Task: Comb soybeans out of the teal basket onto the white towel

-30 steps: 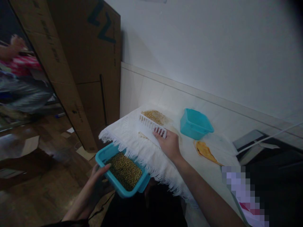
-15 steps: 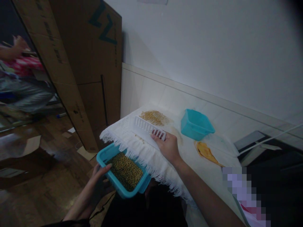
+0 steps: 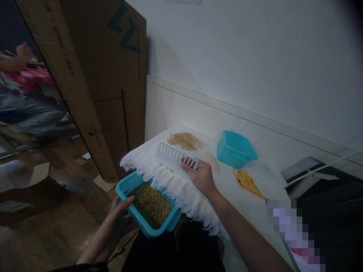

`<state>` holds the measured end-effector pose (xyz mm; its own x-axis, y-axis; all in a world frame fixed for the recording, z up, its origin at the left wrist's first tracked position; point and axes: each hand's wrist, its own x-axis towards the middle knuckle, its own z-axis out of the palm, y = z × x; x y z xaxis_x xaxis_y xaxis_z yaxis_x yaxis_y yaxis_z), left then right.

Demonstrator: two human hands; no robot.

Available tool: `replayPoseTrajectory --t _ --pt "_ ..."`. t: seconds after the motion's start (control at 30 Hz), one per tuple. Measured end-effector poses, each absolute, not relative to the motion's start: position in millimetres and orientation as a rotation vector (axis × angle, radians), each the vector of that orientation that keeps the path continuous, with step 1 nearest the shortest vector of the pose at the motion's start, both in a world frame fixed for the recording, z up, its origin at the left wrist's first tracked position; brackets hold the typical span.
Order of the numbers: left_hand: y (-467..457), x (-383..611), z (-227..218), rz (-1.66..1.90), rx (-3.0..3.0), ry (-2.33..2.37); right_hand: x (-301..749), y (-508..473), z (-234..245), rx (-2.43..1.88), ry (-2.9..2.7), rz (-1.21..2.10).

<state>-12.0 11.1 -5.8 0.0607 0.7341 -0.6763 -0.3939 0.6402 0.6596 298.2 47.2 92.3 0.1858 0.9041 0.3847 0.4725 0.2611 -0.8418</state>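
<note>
My left hand [image 3: 120,209] grips the near-left rim of a turquoise plastic tub [image 3: 153,231], thumb over the edge. Round yellowish beans mixed with small dark green ones [image 3: 151,204] lie in the tub, which is held just below the table's edge. A white slotted plastic piece [image 3: 174,166] is in my right hand [image 3: 201,175], low over the fringed white cloth [image 3: 181,189]. A few loose beans lie on the cloth by its near edge. Behind the piece spreads a pile of pale yellow beans [image 3: 184,141].
A second turquoise tub [image 3: 236,151] stands at the back right, with a yellow cloth-like item [image 3: 248,183] in front of it. A tall cardboard box [image 3: 113,94] rises at the left. Another person's hand [image 3: 25,53] shows beyond the box.
The white slotted piece has shifted slightly left and toward the near edge of the cloth, tilting a little. The tub in my left hand stays almost still.
</note>
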Motion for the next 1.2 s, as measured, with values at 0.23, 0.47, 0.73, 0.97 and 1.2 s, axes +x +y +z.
replayPoseTrajectory --t 0.23,0.47,0.73,0.97,1.2 --pt "7.7 -10.6 -6.2 0.909 0.322 1.234 298.3 47.8 91.2 -1.352 -1.457 0.538" --pt "6.6 -9.9 -3.0 0.927 0.351 1.249 296.8 44.6 93.5 -1.298 -1.508 0.603" --pt "2.2 -9.2 7.9 0.934 0.350 1.275 294.5 35.2 98.0 -1.221 -1.499 0.716" --pt "5.1 -9.1 -0.6 0.929 0.309 1.234 293.6 5.6 106.4 -1.260 -1.546 0.786" --pt "7.0 -8.2 -7.9 0.911 0.321 1.218 340.5 33.4 102.9 -1.463 -1.333 0.278"
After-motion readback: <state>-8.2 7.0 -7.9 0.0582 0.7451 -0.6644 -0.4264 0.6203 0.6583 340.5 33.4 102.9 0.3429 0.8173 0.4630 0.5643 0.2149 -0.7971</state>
